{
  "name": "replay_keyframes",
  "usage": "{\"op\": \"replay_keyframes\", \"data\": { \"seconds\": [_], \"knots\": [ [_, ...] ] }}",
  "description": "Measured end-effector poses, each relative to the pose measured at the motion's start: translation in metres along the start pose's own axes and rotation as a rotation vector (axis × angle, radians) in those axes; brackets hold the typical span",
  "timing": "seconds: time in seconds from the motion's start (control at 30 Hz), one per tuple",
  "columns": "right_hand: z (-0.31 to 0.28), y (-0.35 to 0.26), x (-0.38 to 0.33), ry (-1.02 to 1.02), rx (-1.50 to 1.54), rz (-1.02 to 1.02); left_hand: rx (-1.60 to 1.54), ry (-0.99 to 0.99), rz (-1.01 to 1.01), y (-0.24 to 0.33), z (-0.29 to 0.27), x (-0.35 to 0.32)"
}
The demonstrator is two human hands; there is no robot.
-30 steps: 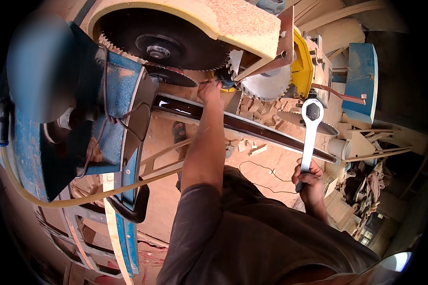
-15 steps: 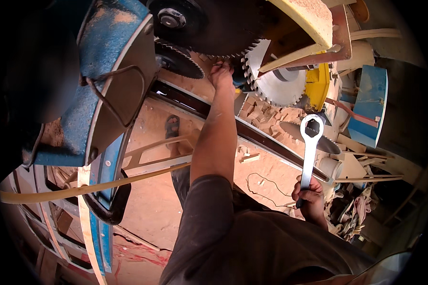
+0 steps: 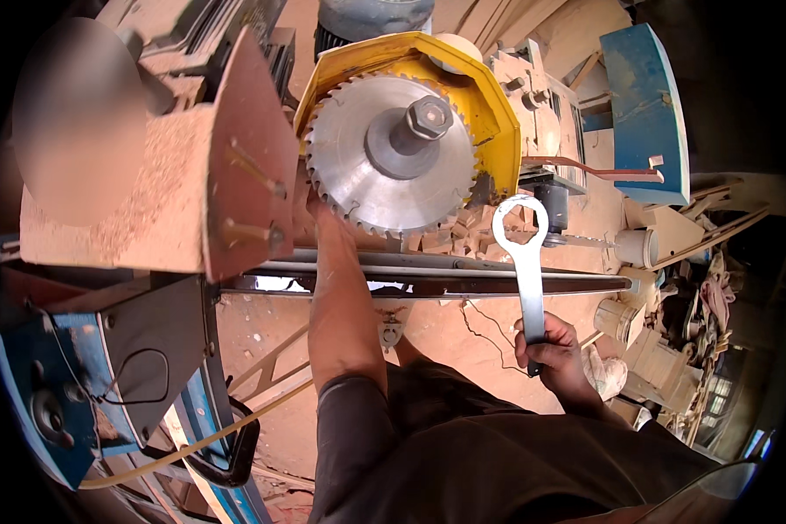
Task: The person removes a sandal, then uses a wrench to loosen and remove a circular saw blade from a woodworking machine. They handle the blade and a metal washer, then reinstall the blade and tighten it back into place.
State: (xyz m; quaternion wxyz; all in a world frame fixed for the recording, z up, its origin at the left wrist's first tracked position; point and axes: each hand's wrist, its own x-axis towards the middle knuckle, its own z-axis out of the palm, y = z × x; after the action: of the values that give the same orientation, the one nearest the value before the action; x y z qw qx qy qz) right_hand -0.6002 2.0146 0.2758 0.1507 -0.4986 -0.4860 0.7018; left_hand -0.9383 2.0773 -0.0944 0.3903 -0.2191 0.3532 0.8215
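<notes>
My right hand [image 3: 552, 351] is closed round the dark lower end of a large ring spanner [image 3: 531, 284], whose open ring points up and away from me. A silver circular saw blade [image 3: 349, 153] faces me from inside a yellow guard [image 3: 498, 144]. At its centre a big hex nut [image 3: 430, 117] sits on the shaft, over a round flange [image 3: 382, 144]. My left forearm [image 3: 341, 288] reaches up to the blade's lower left edge. Beyond the wrist, my left hand is hidden behind the blade, so its fingers do not show. The spanner is apart from the nut.
A dark metal rail [image 3: 498, 286] crosses below the blade. Left of it stand a reddish plate [image 3: 251, 166] and a blue machine with a black handle [image 3: 246, 450]. Wood offcuts [image 3: 472, 229] lie behind the rail; a thin toothed blade [image 3: 585, 241], pale bucket [image 3: 637, 249] and blue panel [image 3: 642, 113] are right.
The view has shifted, bringing the silver blade and yellow guard to the middle. My left hand, earlier visible below dark saw blades, is now hidden. The spanner stays in my right hand.
</notes>
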Motion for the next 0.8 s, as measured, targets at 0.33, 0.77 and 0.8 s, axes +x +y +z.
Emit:
{"op": "replay_keyframes", "data": {
  "seconds": [0.33, 0.77, 0.8],
  "knots": [
    [0.075, -0.028, 0.063, -0.216, 0.323, 0.052, 0.19, 0.008, -0.15, 0.007, 0.008, 0.012],
    [0.173, -0.036, 0.087, -0.163, 0.621, 0.036, 0.264, -0.027, -0.249, 0.014, 0.025, 0.039],
    [0.179, -0.035, 0.085, -0.152, 0.676, 0.038, 0.264, -0.031, -0.258, 0.014, 0.024, 0.039]
  ]
}}
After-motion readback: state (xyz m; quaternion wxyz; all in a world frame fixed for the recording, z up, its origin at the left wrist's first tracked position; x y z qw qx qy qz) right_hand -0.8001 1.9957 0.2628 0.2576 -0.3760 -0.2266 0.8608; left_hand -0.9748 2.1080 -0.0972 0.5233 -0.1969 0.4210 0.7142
